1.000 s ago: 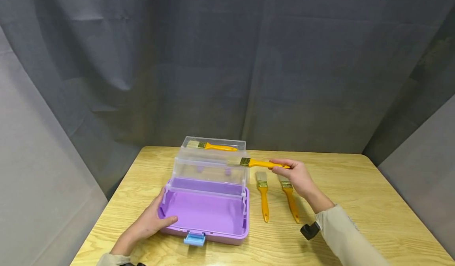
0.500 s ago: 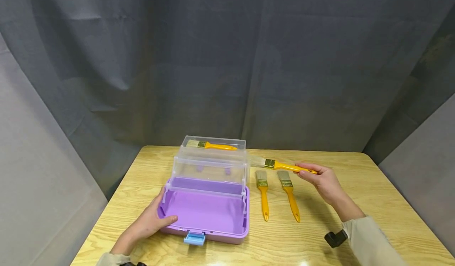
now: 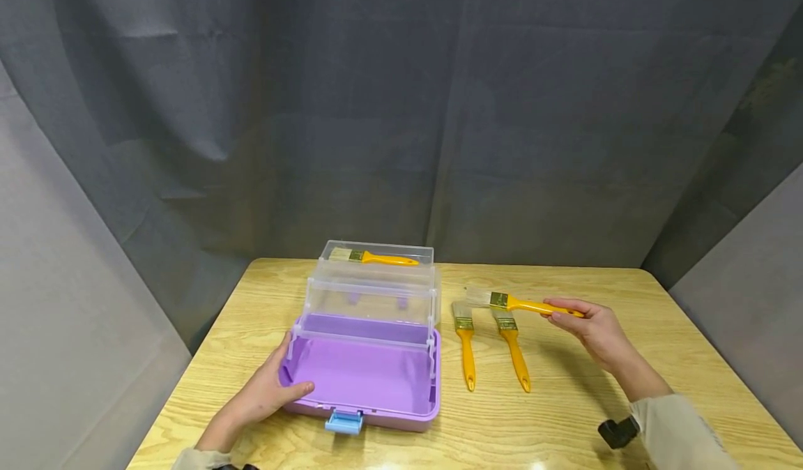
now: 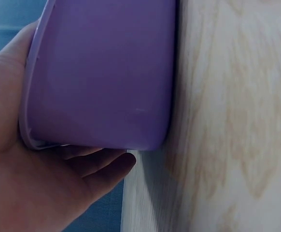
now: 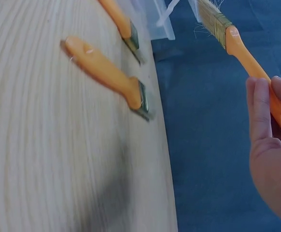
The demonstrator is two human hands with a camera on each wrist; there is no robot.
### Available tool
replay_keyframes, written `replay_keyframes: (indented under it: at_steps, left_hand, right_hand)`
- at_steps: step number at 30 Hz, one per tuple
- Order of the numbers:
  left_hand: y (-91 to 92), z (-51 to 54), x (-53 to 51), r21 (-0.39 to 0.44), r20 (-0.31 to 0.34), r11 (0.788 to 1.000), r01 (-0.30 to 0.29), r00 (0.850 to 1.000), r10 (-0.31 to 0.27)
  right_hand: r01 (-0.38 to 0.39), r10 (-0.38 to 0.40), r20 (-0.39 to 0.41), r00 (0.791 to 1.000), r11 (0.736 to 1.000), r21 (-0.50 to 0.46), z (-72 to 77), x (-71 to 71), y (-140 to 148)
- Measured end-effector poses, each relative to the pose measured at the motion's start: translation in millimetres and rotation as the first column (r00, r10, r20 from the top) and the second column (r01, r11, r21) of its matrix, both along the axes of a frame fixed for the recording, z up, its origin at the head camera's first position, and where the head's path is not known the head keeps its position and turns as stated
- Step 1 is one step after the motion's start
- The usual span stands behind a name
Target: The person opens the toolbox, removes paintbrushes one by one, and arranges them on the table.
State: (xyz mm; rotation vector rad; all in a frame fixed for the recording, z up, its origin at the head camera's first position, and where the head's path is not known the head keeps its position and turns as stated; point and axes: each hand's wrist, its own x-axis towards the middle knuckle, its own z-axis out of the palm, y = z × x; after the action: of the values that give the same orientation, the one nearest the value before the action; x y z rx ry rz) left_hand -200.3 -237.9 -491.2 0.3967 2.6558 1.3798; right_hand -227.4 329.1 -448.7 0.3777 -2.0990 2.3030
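Note:
My right hand (image 3: 599, 330) pinches a paintbrush (image 3: 530, 305) near the end of its yellow handle, bristles pointing left. The brush is held above the table, as the right wrist view also shows. Two similar paintbrushes, a nearer-left one (image 3: 468, 358) and a right one (image 3: 516, 358), lie on the wood below it. At the left, my left hand (image 3: 260, 390) grips the left side of a purple storage box (image 3: 360, 379), thumb over the rim and fingers along the outside. Its clear tiered trays (image 3: 370, 296) are unfolded, and another paintbrush (image 3: 389, 259) lies in the top one.
A light blue latch (image 3: 343, 422) hangs at the box's front. The wooden table (image 3: 627, 302) carries everything. Dark grey curtain (image 3: 533, 142) hangs behind the table's far edge, with pale panels at both sides.
My right hand has carried its paintbrush rightward and slightly nearer, away from the clear trays. My left hand and the box have stayed in place.

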Motion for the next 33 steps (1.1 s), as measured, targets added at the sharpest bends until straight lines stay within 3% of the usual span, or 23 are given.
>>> replay_keyframes:
  at_steps: [3, 6, 8, 10, 13, 17, 33]
  left_hand:
    - [0.2, 0.7, 0.0, 0.001, 0.003, 1.000, -0.002, 1.000, 0.002]
    - [0.6, 1.1, 0.0, 0.018, 0.002, 1.000, 0.007, 1.000, -0.007]
    - [0.7, 0.7, 0.2, 0.030, 0.000, 0.999, 0.012, 1.000, -0.012]
    - [0.7, 0.2, 0.2, 0.041, 0.000, 0.999, 0.017, 1.000, -0.017]
    - [0.5, -0.8, 0.1, 0.044, 0.004, 0.999, 0.014, 1.000, -0.014]
    - [0.1, -1.5, -0.7, 0.043, 0.007, 0.999, 0.010, 1.000, -0.010]
    - [-1.3, -0.4, -0.4, 0.030, -0.002, 0.999, 0.022, 1.000, -0.022]
  right_hand:
    - [-0.011, 0.011, -0.017, 1.000, 1.000, 0.012, -11.4, -3.4, 10.5]
    - [-0.070, 0.068, -0.050, 0.996, 0.997, -0.043, -33.0, -13.4, 28.3]
    - [-0.086, 0.084, -0.048, 0.995, 0.995, -0.050, -37.7, -14.3, 33.0]
    - [-0.083, 0.080, -0.043, 0.996, 0.994, -0.073, -37.5, -12.5, 33.5]
    - [-0.027, 0.027, 0.002, 1.000, 0.998, -0.049, -21.8, -1.1, 22.3]
    - [-0.012, 0.014, 0.029, 0.999, 0.998, -0.068, -14.3, 3.8, 17.2]
    - [0.049, -0.037, 0.099, 0.994, 0.991, -0.124, -25.5, 5.1, 45.5]
